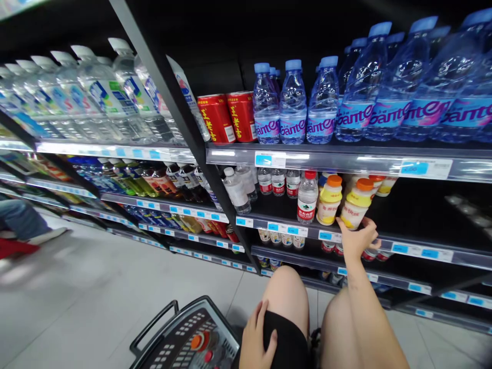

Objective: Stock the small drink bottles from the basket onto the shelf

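Tall shop shelving packed with drinks, divided by a black upright post (175,102). Below the post, on the floor side, a dark shopping basket (172,335) with bottles inside. Below and right of the post, two bent knees (286,292). Upper right of the post, large blue water bottles (392,97). Lower right of the post, furthest down, the left hand (257,333), resting loose and empty on a thigh. Higher and further right of the post, the right hand (359,238), curled around the lower part of a yellow-and-white bottle (355,202), thumb on one side, fingers on the other. Slightly tilted at the front of a shelf (423,218) right of the post; hard to tell whether resting or raised. Probably full and plastic, so modestly heavy, smooth, a little squeezable, unlikely to break. Best gripped round mid-body, rather than by the base or the small orange cap (364,185)
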`<state>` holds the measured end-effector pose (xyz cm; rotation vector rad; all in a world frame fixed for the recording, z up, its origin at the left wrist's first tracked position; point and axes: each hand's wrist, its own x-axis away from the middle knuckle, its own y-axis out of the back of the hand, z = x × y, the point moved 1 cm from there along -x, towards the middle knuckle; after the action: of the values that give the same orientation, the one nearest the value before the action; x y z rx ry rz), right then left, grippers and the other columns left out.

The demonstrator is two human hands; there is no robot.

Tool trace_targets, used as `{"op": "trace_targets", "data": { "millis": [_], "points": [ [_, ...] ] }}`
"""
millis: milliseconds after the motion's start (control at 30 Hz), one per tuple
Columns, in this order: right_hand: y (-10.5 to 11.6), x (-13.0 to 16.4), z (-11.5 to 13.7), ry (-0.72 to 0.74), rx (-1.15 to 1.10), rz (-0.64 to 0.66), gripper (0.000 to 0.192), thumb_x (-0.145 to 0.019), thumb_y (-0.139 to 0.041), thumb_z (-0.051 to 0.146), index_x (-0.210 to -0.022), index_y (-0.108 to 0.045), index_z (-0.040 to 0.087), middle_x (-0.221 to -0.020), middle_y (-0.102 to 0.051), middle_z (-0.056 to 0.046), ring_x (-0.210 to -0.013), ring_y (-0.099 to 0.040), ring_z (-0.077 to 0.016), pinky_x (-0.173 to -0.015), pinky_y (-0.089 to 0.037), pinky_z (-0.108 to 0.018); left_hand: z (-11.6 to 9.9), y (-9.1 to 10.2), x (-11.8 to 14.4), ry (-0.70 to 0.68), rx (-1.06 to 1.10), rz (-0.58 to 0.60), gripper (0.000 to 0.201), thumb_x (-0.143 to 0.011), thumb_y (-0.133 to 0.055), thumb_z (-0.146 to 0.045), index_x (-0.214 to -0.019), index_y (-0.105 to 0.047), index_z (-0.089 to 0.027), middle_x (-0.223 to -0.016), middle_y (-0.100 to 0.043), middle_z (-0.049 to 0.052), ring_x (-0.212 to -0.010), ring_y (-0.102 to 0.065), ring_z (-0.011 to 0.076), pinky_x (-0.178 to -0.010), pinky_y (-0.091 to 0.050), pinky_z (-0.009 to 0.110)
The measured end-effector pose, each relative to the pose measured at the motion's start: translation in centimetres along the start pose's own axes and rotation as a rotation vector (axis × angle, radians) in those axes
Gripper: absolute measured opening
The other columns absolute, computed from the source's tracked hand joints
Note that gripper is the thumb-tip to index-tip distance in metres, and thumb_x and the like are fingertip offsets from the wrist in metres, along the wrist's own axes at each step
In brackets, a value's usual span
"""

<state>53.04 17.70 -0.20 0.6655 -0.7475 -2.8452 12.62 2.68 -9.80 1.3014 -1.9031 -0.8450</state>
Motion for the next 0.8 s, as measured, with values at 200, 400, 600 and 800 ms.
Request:
{"op": "trace_targets", "data": {
  "millis": [200, 400, 600, 800],
  "points": [
    [0.0, 0.0, -0.7, 0.044, -0.063, 0.001, 0.068, -0.069, -0.074, 0.059, -0.123, -0.055, 0.023, -0.120, -0.072, -0.013, -0.125, -0.054, -0.0377, -0.113, -0.014, -0.068, 0.5, -0.7, -0.1, -0.089, -0.045, -0.077, 0.067, -0.093, -0.047, -0.050, -0.153, -0.050, -0.022, -0.154, -0.052, 0.011, -0.141, -0.052, 0.0317, -0.116, -0.049, 0.050],
    [0.0, -0.1, -2.7, 0.185, 0.012, 0.061, 0.068, -0.082, -0.057, 0.070, -0.131, -0.060, 0.022, -0.119, -0.068, -0.015, -0.124, -0.056, -0.0356, -0.115, -0.014, -0.066, -0.2, -0.4, -0.3, -0.069, -0.037, -0.079, 0.067, -0.093, -0.049, -0.048, -0.155, -0.048, -0.023, -0.154, -0.052, 0.010, -0.141, -0.052, 0.0313, -0.116, -0.049, 0.048],
    [-0.2, 0.2, -3.3, 0.247, 0.041, 0.028, 0.079, -0.085, -0.050, 0.081, -0.136, -0.060, 0.022, -0.119, -0.066, -0.017, -0.124, -0.056, -0.0351, -0.114, -0.018, -0.067, -0.3, -0.4, -0.6, -0.057, -0.073, -0.047, 0.067, -0.094, -0.046, -0.050, -0.154, -0.048, -0.020, -0.155, -0.051, 0.012, -0.143, -0.050, 0.0293, -0.117, -0.048, 0.047],
    [-1.0, 0.5, -3.9, 0.299, 0.071, -0.059, 0.072, -0.088, -0.050, 0.078, -0.129, -0.063, 0.019, -0.110, -0.068, -0.016, -0.114, -0.060, -0.0348, -0.112, -0.023, -0.069, -0.5, -0.4, -0.8, -0.034, -0.076, -0.036, 0.066, -0.096, -0.043, -0.050, -0.154, -0.048, -0.020, -0.155, -0.050, 0.012, -0.144, -0.049, 0.0287, -0.118, -0.046, 0.049]
  ]
}}
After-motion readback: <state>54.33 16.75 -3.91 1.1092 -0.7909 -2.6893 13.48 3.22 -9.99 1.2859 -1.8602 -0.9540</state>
